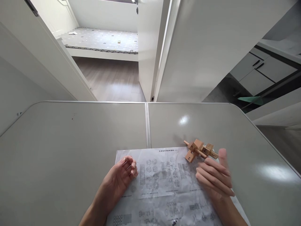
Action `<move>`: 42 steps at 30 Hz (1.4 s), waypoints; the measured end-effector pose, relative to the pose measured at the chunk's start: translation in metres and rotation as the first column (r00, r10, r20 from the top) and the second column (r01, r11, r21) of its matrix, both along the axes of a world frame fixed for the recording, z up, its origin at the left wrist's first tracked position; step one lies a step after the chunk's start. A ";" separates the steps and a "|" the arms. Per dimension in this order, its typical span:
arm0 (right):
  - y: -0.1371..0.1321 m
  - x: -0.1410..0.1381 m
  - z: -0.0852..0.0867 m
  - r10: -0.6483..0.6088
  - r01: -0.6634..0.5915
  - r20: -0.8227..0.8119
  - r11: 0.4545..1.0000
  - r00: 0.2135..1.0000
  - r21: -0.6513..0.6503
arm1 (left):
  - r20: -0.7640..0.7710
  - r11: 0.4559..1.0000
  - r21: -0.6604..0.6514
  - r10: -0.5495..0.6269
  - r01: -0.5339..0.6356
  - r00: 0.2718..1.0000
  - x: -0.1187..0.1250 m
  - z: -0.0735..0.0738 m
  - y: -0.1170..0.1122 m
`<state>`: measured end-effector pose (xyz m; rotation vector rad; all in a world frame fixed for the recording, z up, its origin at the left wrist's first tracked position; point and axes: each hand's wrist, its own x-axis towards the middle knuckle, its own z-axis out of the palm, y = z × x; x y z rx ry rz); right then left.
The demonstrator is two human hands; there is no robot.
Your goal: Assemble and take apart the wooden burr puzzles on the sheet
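My left hand (pixel 121 177) rests at the left edge of a printed paper sheet (pixel 160 188), palm turned up and fingers loosely curled. Nothing shows in its palm. On the right, my right hand (pixel 215 175) has its thumb raised away from bent fingers. Just beyond those fingers is a small cluster of wooden puzzle pieces (pixel 196 150), with blocks marked by dark numerals and a thin round stick (pixel 199 153) across them. The stick's near end meets my index finger in the view; whether they touch I cannot tell.
The sheet, printed with small diagrams, lies on a grey table (pixel 70 150) with a metal seam (pixel 147 125) down its middle. Beyond the far edge are an open white door (pixel 150 47) and a bed (pixel 101 39). Cabinets (pixel 261 69) stand at the right.
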<state>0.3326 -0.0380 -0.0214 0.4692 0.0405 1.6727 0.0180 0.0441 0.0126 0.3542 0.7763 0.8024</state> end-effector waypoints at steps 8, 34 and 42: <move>-0.034 0.047 0.002 0.067 0.006 0.157 0.905 0.985 -0.426 | 0.013 1.000 0.006 0.001 -0.001 1.000 0.001 -0.002 0.001; -0.006 -0.017 0.060 0.290 0.281 0.955 0.923 -0.061 -0.262 | -0.006 0.984 0.167 -0.067 0.067 0.998 0.002 -0.007 -0.002; 0.025 -0.109 0.058 -0.088 -0.282 0.929 0.959 -0.359 -0.019 | -0.072 0.881 0.403 -0.240 0.248 0.968 -0.003 -0.011 -0.009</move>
